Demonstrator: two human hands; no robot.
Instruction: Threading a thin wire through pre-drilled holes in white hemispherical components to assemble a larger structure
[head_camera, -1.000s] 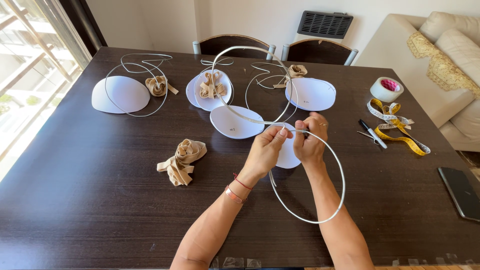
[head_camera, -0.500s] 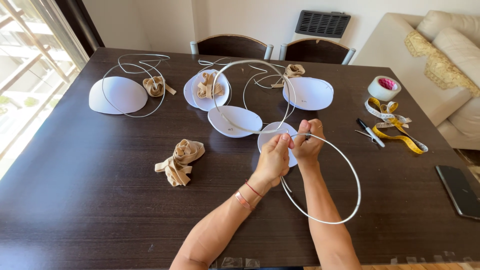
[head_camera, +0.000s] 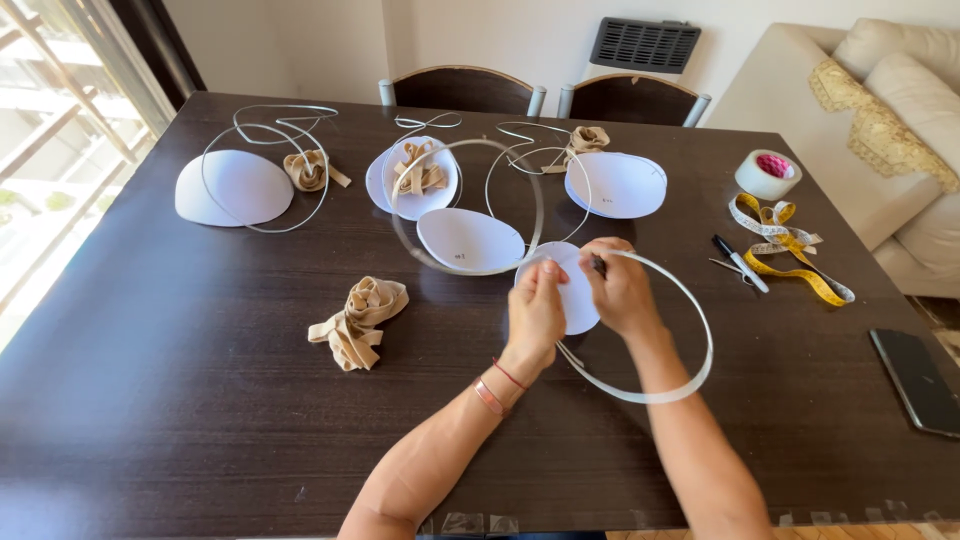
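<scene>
Both my hands meet over a white foam cup (head_camera: 572, 300) lying on the dark wooden table (head_camera: 200, 400). My left hand (head_camera: 535, 308) and my right hand (head_camera: 622, 292) pinch a long white flat strip (head_camera: 655, 394) where it crosses itself. The strip curls into one loop to the right of my right wrist, and a second loop arches away over another white cup (head_camera: 470, 238). Something small and dark shows between the fingers of my right hand; I cannot tell what it is.
More white cups (head_camera: 235, 187) (head_camera: 618, 185) and beige elastic bundles (head_camera: 360, 320) (head_camera: 308, 168) lie about. At the right are a tape roll (head_camera: 768, 173), yellow tape measure (head_camera: 790, 248), marker (head_camera: 740, 262) and phone (head_camera: 920, 380). Two chairs (head_camera: 460, 88) stand behind, a sofa (head_camera: 880, 110) to the right.
The near loop of the strip has swung out to the right and the far loop has shifted over the middle cups. My hands stay together over the same cup.
</scene>
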